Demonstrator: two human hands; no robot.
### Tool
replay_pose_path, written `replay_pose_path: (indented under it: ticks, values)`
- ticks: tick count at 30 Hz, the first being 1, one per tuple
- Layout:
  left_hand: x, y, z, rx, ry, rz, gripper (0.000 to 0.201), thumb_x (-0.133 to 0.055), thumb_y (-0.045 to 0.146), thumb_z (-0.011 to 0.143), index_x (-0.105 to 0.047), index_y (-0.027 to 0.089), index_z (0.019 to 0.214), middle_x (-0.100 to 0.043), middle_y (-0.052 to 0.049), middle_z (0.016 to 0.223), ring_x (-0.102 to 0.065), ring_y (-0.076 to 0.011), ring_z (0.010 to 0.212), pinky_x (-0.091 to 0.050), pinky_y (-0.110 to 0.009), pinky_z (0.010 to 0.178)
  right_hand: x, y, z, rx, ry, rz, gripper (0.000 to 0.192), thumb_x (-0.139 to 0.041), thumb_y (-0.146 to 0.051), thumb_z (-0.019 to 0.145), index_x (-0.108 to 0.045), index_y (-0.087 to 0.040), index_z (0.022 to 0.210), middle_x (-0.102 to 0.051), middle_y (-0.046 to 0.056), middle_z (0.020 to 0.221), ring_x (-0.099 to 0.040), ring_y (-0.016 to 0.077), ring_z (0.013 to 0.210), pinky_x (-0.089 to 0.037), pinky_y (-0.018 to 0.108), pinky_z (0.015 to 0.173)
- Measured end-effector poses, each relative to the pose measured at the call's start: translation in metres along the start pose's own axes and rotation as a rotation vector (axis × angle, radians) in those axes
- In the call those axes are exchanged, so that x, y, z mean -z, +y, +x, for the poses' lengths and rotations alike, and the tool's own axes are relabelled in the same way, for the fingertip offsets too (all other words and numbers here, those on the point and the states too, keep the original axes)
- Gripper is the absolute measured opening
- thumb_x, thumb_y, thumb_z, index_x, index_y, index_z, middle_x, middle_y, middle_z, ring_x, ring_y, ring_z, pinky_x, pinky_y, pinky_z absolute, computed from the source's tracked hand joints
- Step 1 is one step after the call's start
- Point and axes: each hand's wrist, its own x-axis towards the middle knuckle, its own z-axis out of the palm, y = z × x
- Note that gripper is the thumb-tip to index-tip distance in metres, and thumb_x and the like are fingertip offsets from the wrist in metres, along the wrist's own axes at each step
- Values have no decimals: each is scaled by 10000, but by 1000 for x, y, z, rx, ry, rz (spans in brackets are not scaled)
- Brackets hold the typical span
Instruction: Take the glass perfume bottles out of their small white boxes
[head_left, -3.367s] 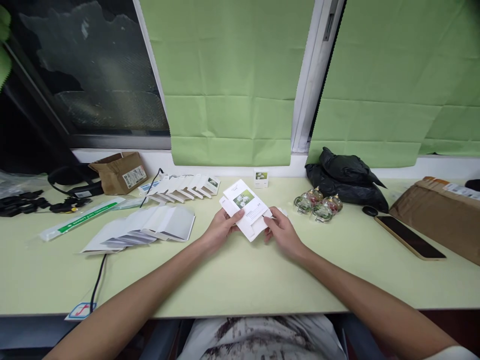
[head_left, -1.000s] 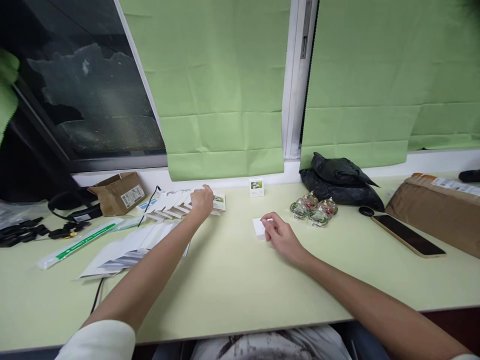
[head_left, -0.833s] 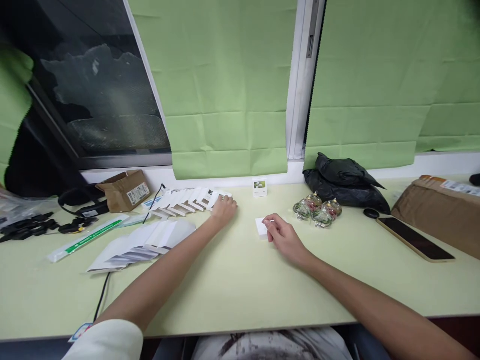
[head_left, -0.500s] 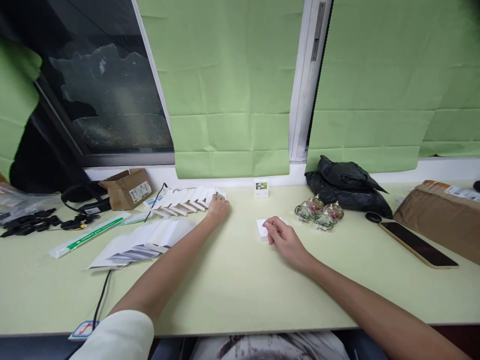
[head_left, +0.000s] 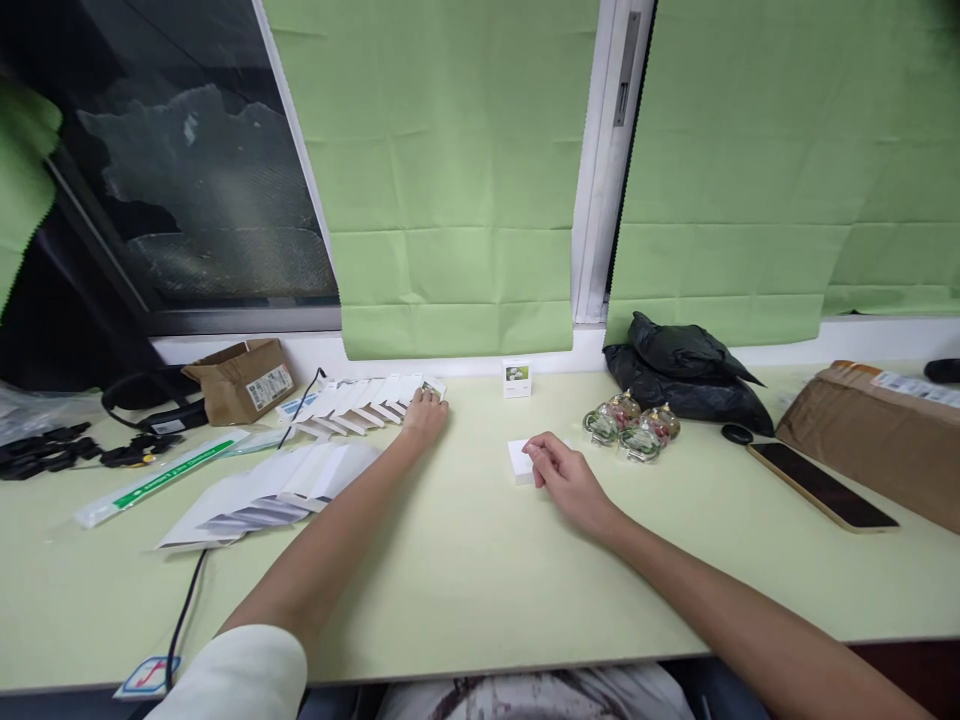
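Bare desk (head_left: 465,560) between flat cartons (head_left: 360,400) and ornaments (head_left: 634,428).

A pale green table (head_left: 465,580) carries flat cartons (head_left: 360,400), glass bottles (head_left: 634,430), a phone (head_left: 821,485).

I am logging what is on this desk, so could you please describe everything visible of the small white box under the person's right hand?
The small white cardboard box looks squarish and low, plain white on the faces that show, with no print visible. It lies flat on the pale green table, apart from the other things. The right hand rests on its right side, fingertips touching the top and covering part of it. Whether it is closed cannot be told.
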Motion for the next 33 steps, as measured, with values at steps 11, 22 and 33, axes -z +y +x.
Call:
replay_pose_path:
  ticks: [11,22,33]
  values:
    - [-11,65,24,-31,18,-530,510,-454,423,1073,-444,140,1497,-595,-207,1458,-608,-272,1308,-467,-379,1070,26,19,17,128,183,-525,288,-489,-462,1032,-658,-253,1132,-692,61,979,-602,266,969,-436,380,875]
    - [9,122,20,-34,-86,-749,452,-459,538,1037,-662,141,1109,-715,-168,1101,-664,-304,1039,-491,-411,933,25,42,20,-84,-71,-690,917,-674,-655,874,-404,-113,1562,-517,214,1494,-428,379,1395,-356,478,1131]
    - [65,99,-98,-379,-108,-699,633,-786,519,844,-557,251,1369,-611,-114,1349,-575,-333,1242,-485,-434,997,26,37,22,-64,-24,-244,426,-340,-554,1078,-622,-237,1050,-681,33,949,-621,224,891,-455,339,782]
